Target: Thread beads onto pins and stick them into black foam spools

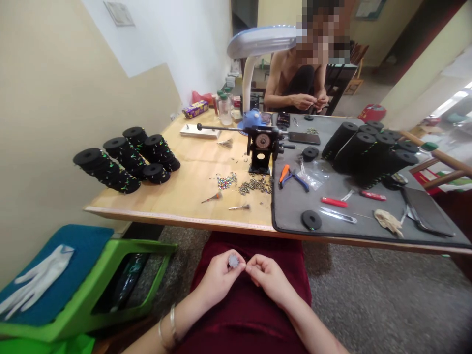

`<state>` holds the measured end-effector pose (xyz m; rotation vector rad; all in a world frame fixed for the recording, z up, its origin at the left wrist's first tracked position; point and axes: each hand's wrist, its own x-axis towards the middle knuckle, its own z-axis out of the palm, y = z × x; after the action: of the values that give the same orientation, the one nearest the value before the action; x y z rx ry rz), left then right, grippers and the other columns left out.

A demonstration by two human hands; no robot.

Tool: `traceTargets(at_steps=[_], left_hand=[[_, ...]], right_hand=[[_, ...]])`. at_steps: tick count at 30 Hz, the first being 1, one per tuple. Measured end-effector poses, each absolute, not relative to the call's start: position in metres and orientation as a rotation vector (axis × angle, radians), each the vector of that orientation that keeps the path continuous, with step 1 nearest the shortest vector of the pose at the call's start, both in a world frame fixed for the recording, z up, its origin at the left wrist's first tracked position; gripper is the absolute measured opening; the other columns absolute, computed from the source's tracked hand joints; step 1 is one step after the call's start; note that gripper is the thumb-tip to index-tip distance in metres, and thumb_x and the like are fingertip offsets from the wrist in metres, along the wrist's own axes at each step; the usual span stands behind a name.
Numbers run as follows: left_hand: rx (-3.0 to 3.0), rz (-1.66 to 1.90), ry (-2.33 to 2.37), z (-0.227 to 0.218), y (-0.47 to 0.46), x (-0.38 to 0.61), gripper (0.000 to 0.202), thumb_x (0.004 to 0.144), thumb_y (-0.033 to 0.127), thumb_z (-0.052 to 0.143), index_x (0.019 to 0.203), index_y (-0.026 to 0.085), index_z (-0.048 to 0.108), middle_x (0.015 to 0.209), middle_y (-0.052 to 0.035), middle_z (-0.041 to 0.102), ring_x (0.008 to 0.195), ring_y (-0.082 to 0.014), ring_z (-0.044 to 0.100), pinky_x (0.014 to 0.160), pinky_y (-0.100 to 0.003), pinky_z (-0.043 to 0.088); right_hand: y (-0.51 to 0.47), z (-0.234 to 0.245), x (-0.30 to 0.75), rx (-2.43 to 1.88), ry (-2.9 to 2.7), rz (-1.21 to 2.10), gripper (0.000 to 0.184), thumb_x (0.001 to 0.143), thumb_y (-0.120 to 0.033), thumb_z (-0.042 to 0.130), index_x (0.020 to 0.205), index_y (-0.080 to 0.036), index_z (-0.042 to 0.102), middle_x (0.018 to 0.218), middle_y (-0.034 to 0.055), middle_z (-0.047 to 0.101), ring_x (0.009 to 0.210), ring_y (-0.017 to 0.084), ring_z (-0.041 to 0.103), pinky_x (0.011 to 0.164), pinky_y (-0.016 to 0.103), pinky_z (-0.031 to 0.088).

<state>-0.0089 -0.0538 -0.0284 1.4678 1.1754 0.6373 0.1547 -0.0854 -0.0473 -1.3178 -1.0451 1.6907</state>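
Observation:
My left hand (220, 276) rests over my lap on dark red cloth (250, 314), fingers curled round a small round grey tuft-like piece (233, 260) held at the fingertips. Right beside it, my right hand (268, 276) is closed in a pinch, its fingertips almost touching the left hand's. What the right fingers pinch is too small to make out. Both hands sit below the near edge of the wooden table (184, 187).
On the table: black spools (125, 160) at left, a black hand-crank winder (261, 147), loose small metal parts (254, 185), a grey mat (332, 206) with pliers (291, 176), more black spools (368, 147), a lamp (258, 44). Another person (302, 83) sits opposite. Green stool with white glove (40, 280) at left.

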Motion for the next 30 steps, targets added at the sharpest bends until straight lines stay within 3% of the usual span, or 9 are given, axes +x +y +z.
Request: traceTargets(at_steps=[3, 8, 16, 19, 23, 25, 28, 30], left_hand=[[1.267, 0.526, 1.049, -0.024, -0.051, -0.015, 0.014, 0.073, 0.027, 0.067, 0.069, 0.014, 0.060, 0.060, 0.0028, 0.051, 0.056, -0.0101, 0.042, 0.055, -0.022, 0.033], [0.729, 0.388, 0.786, -0.006, -0.050, -0.022, 0.027, 0.069, 0.034, 0.074, 0.071, 0.015, 0.055, 0.052, 0.0099, 0.029, 0.044, -0.0041, 0.016, 0.044, -0.021, 0.011], [0.550, 0.512, 0.677, 0.030, -0.053, -0.024, 0.031, 0.065, 0.033, 0.079, 0.067, 0.016, 0.053, 0.049, 0.0103, 0.025, 0.043, -0.0033, 0.015, 0.044, -0.020, 0.009], [0.562, 0.542, 0.676, 0.036, -0.051, -0.025, 0.031, 0.065, 0.033, 0.079, 0.065, 0.016, 0.053, 0.049, 0.0100, 0.025, 0.043, -0.0034, 0.015, 0.043, -0.021, 0.010], [0.643, 0.544, 0.696, 0.042, -0.049, -0.021, 0.031, 0.065, 0.036, 0.078, 0.066, 0.016, 0.054, 0.050, 0.0095, 0.028, 0.043, -0.0037, 0.018, 0.044, -0.021, 0.011], [0.771, 0.551, 0.752, 0.044, -0.047, -0.016, 0.030, 0.066, 0.036, 0.077, 0.068, 0.015, 0.055, 0.052, 0.0082, 0.033, 0.045, -0.0042, 0.021, 0.044, -0.021, 0.013], [1.018, 0.587, 0.871, 0.044, -0.045, -0.009, 0.027, 0.071, 0.036, 0.073, 0.069, 0.014, 0.058, 0.055, 0.0051, 0.044, 0.049, -0.0064, 0.031, 0.047, -0.021, 0.021], [1.138, 0.618, 0.926, 0.042, -0.043, -0.007, 0.025, 0.073, 0.037, 0.070, 0.070, 0.015, 0.059, 0.058, 0.0034, 0.049, 0.054, -0.0091, 0.039, 0.052, -0.022, 0.029]], right_hand=[[-0.087, -0.038, 0.157, -1.323, -1.163, 1.639, 0.024, 0.079, -0.038, 0.061, 0.067, -0.017, 0.055, 0.050, -0.0075, 0.044, 0.044, 0.007, 0.034, 0.046, 0.020, 0.026], [-0.087, -0.022, 0.166, -1.221, -1.489, 1.367, 0.018, 0.086, -0.028, 0.056, 0.072, -0.018, 0.064, 0.065, -0.0002, 0.059, 0.062, 0.013, 0.051, 0.064, 0.026, 0.040], [-0.079, -0.048, 0.186, -1.149, -1.741, 0.965, 0.018, 0.089, -0.025, 0.054, 0.080, -0.025, 0.070, 0.085, 0.0047, 0.071, 0.097, 0.023, 0.055, 0.091, 0.041, 0.039], [-0.077, -0.061, 0.192, -1.211, -1.760, 0.914, 0.017, 0.089, -0.026, 0.055, 0.082, -0.025, 0.070, 0.088, 0.0048, 0.074, 0.104, 0.025, 0.054, 0.093, 0.044, 0.038], [-0.079, -0.060, 0.193, -1.257, -1.741, 0.986, 0.017, 0.089, -0.028, 0.056, 0.082, -0.025, 0.071, 0.091, 0.0060, 0.074, 0.111, 0.027, 0.053, 0.094, 0.045, 0.037], [-0.082, -0.049, 0.190, -1.207, -1.661, 1.138, 0.017, 0.088, -0.032, 0.056, 0.091, -0.024, 0.070, 0.098, 0.0079, 0.073, 0.111, 0.027, 0.056, 0.094, 0.044, 0.038], [-0.086, -0.025, 0.181, -1.032, -1.419, 1.490, 0.034, 0.089, -0.044, 0.052, 0.113, -0.021, 0.060, 0.094, 0.0091, 0.073, 0.093, 0.023, 0.065, 0.088, 0.040, 0.044], [-0.088, -0.009, 0.173, -0.980, -1.295, 1.593, 0.038, 0.091, -0.049, 0.047, 0.110, -0.018, 0.058, 0.080, 0.0068, 0.073, 0.081, 0.021, 0.066, 0.084, 0.038, 0.044]])
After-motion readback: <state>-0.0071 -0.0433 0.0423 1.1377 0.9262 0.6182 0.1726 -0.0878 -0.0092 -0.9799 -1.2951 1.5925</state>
